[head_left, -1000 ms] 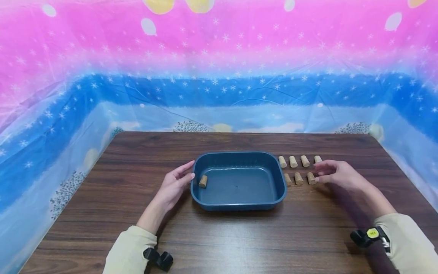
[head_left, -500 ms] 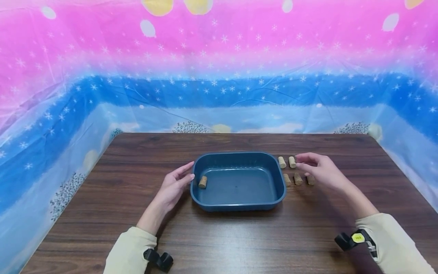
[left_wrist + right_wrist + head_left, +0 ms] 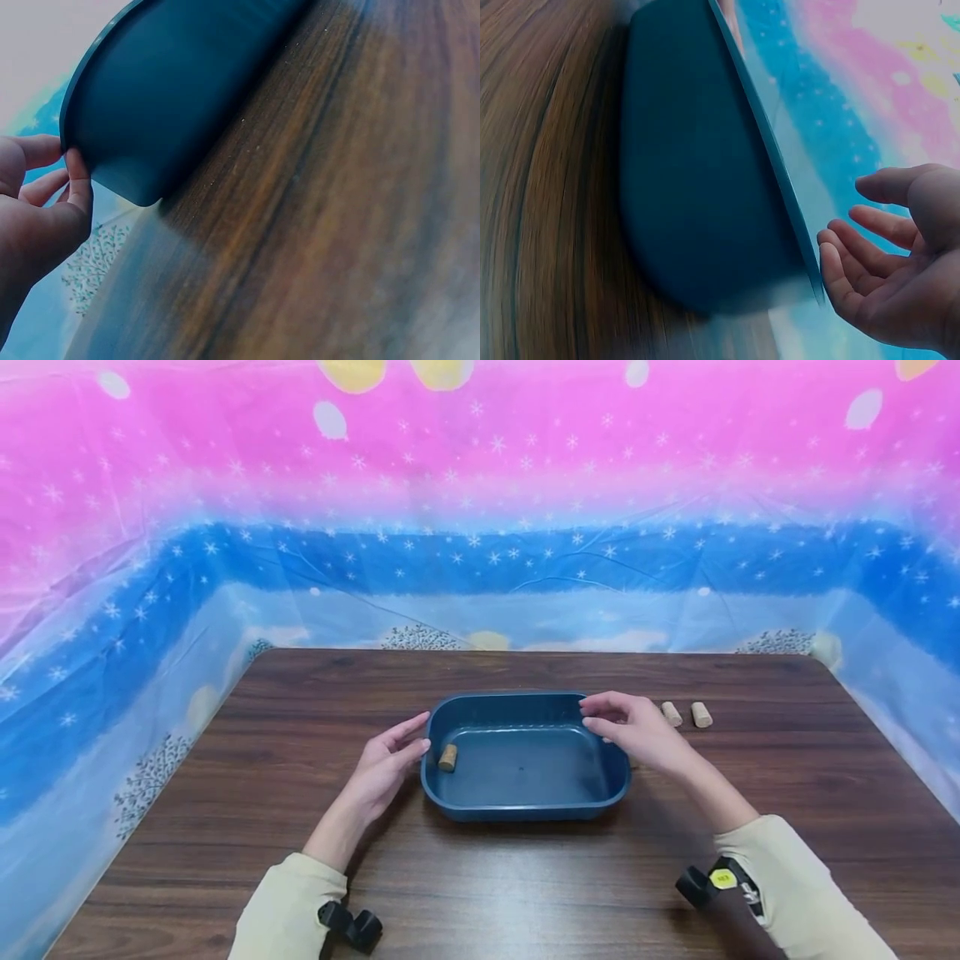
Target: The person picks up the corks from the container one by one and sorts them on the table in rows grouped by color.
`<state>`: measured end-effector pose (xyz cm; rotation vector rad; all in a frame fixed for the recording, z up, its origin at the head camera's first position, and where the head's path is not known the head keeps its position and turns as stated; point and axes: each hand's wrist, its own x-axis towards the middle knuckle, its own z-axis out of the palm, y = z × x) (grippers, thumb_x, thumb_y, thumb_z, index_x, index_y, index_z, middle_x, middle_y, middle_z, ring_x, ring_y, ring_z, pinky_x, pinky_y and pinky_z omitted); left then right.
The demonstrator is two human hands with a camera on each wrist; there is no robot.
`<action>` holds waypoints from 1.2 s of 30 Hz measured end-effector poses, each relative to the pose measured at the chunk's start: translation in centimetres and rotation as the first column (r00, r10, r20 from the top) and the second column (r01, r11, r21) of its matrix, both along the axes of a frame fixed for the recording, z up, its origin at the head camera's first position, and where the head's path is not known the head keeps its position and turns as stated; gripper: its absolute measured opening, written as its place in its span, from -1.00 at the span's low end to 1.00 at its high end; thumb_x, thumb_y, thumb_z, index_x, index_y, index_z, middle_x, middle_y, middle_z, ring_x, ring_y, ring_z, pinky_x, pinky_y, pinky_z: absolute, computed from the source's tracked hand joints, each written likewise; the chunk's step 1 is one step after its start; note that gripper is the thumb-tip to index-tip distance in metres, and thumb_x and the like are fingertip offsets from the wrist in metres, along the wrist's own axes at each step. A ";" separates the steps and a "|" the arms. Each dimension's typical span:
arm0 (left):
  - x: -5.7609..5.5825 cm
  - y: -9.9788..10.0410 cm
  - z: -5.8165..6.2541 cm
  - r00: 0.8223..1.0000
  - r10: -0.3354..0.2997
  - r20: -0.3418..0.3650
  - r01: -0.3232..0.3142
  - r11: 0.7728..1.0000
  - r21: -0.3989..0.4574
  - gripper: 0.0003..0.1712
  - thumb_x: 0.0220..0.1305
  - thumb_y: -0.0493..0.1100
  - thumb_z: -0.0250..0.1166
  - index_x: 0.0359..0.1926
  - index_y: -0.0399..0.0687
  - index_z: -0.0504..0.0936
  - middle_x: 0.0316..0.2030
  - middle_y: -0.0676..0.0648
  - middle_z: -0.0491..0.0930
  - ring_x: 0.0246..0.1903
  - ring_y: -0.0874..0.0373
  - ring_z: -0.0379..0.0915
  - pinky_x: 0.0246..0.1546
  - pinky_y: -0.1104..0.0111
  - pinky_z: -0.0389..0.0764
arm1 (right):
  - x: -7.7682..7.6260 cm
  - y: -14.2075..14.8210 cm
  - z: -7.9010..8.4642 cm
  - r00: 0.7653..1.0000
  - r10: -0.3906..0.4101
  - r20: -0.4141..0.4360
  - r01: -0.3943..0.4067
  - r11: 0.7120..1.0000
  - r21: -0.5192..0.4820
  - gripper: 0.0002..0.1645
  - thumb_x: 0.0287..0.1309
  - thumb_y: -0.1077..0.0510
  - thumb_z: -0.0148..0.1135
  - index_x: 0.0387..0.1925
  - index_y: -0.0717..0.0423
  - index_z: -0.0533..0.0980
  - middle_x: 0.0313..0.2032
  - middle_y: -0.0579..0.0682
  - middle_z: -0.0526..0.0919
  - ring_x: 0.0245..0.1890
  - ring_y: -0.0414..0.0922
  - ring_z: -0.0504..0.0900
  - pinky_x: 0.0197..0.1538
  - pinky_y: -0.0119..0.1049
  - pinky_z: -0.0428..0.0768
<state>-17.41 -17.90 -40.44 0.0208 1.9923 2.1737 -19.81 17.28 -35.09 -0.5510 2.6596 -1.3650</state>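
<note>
A dark blue rectangular tub with rounded corners stands on the table. One cork stopper rests inside it near the left end. My left hand holds the tub's left rim, its fingertips at the edge in the left wrist view. At the other end my right hand hovers over the right rim. In the right wrist view its thumb and fingers lie apart, loosely bent, with nothing between them. Beyond this hand two pale corks show on the table; the other corks there are hidden behind the hand and forearm.
The brown wood-grain table has a back edge against a pink and blue patterned cloth. A black wrist camera is strapped to the left sleeve, another black camera to the right one.
My right hand has moved left, from the right end of the cork rows to the tub's right rim. The left hand, the tub and the cork inside it stay put.
</note>
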 end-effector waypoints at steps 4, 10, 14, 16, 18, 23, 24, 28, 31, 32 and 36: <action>0.0 0.0 0.0 1.000 -0.001 0.002 0.001 1.000 0.003 -0.42 0.40 -0.32 0.11 0.41 -0.22 0.25 0.34 -0.22 0.24 0.23 -0.08 0.25 0.27 0.16 0.26 | -0.2 -2.0 -0.3 1.000 0.023 -0.009 -0.023 0.999 0.026 -0.57 0.33 0.16 0.16 0.16 0.29 0.48 0.02 0.20 0.60 -0.01 0.05 0.57 -0.07 -0.08 0.59; 0.0 0.0 0.2 1.000 -0.002 0.005 0.002 1.000 0.017 -0.42 0.41 -0.32 0.11 0.41 -0.22 0.25 0.35 -0.22 0.21 0.25 -0.09 0.23 0.30 0.15 0.21 | 0.0 -5.2 -0.7 0.998 0.054 0.030 -0.055 0.998 0.034 -0.57 0.30 0.14 0.19 0.14 0.26 0.50 0.01 0.14 0.61 -0.02 0.01 0.57 -0.01 -0.06 0.55; 0.0 0.0 0.2 1.000 -0.002 0.011 0.002 1.000 0.017 -0.42 0.41 -0.32 0.10 0.41 -0.21 0.25 0.37 -0.21 0.19 0.27 -0.09 0.21 0.30 0.14 0.19 | 0.0 -7.0 -1.2 0.993 0.105 0.059 -0.108 0.993 0.040 -0.58 0.28 0.15 0.21 0.12 0.27 0.51 0.01 0.15 0.61 -0.03 -0.01 0.57 -0.02 -0.11 0.56; 0.1 0.0 0.2 1.000 -0.001 0.011 0.001 1.000 0.016 -0.42 0.41 -0.32 0.10 0.41 -0.21 0.25 0.37 -0.21 0.19 0.26 -0.09 0.21 0.30 0.15 0.20 | -0.1 -7.9 -1.4 0.989 0.129 0.075 -0.133 0.990 0.047 -0.58 0.28 0.16 0.21 0.12 0.27 0.51 0.01 0.16 0.61 -0.03 -0.02 0.57 -0.03 -0.14 0.57; 0.1 0.0 0.2 1.000 -0.001 0.012 0.000 1.000 0.013 -0.42 0.41 -0.32 0.10 0.41 -0.21 0.25 0.36 -0.21 0.21 0.25 -0.08 0.22 0.29 0.16 0.22 | -0.2 -8.7 -1.6 0.985 0.150 0.087 -0.155 0.987 0.051 -0.57 0.27 0.16 0.22 0.12 0.28 0.51 0.01 0.16 0.61 -0.03 -0.02 0.57 -0.03 -0.16 0.57; 0.2 0.1 0.2 1.000 -0.003 0.006 0.003 1.000 0.006 -0.42 0.42 -0.31 0.10 0.41 -0.21 0.25 0.33 -0.22 0.25 0.22 -0.07 0.27 0.26 0.17 0.27 | -0.5 -10.4 -1.8 0.979 0.173 0.109 -0.178 0.983 0.041 -0.56 0.26 0.17 0.24 0.12 0.27 0.51 0.02 0.15 0.60 -0.02 -0.03 0.57 -0.02 -0.18 0.58; 0.2 0.1 0.2 1.000 -0.003 0.005 0.003 1.000 0.004 -0.42 0.42 -0.31 0.10 0.41 -0.21 0.25 0.33 -0.23 0.26 0.22 -0.07 0.27 0.26 0.16 0.28 | -0.6 -10.7 -1.8 0.978 0.174 0.113 -0.180 0.983 0.042 -0.57 0.25 0.17 0.25 0.11 0.27 0.52 0.02 0.14 0.60 -0.02 -0.04 0.57 -0.03 -0.18 0.58; 0.2 0.0 0.2 1.000 -0.006 0.002 0.006 1.000 -0.001 -0.42 0.42 -0.30 0.10 0.41 -0.21 0.25 0.33 -0.23 0.25 0.22 -0.06 0.27 0.26 0.16 0.27 | -0.9 -12.0 -2.0 0.979 0.169 0.116 -0.178 0.981 0.076 -0.60 0.22 0.17 0.29 0.06 0.25 0.56 -0.03 0.11 0.63 -0.04 -0.05 0.58 -0.03 -0.20 0.58; 0.1 -0.1 0.2 1.000 -0.012 0.000 0.012 1.000 -0.003 -0.42 0.42 -0.29 0.10 0.42 -0.20 0.24 0.34 -0.22 0.23 0.24 -0.08 0.25 0.27 0.16 0.25 | -1.1 -13.0 -2.2 0.980 0.157 0.122 -0.171 0.979 0.113 -0.62 0.19 0.18 0.32 0.03 0.24 0.58 -0.06 0.09 0.65 -0.04 -0.05 0.58 -0.02 -0.19 0.57; 0.1 -0.1 0.2 1.000 -0.015 0.000 0.015 1.000 -0.001 -0.42 0.42 -0.28 0.11 0.42 -0.20 0.24 0.35 -0.22 0.22 0.24 -0.09 0.24 0.28 0.15 0.24 | -1.2 -13.2 -2.2 0.980 0.157 0.123 -0.172 0.978 0.122 -0.62 0.18 0.18 0.32 0.02 0.24 0.58 -0.06 0.09 0.65 -0.04 -0.04 0.58 -0.01 -0.19 0.57; 0.2 -0.1 0.2 1.000 -0.014 0.007 0.014 1.000 0.004 -0.42 0.42 -0.27 0.11 0.42 -0.18 0.24 0.34 -0.22 0.23 0.24 -0.08 0.26 0.26 0.17 0.28 | -1.4 -14.1 -2.2 0.975 0.159 0.153 -0.180 0.974 0.139 -0.60 0.16 0.18 0.35 0.03 0.24 0.57 -0.05 0.10 0.64 -0.01 -0.02 0.57 0.00 -0.18 0.56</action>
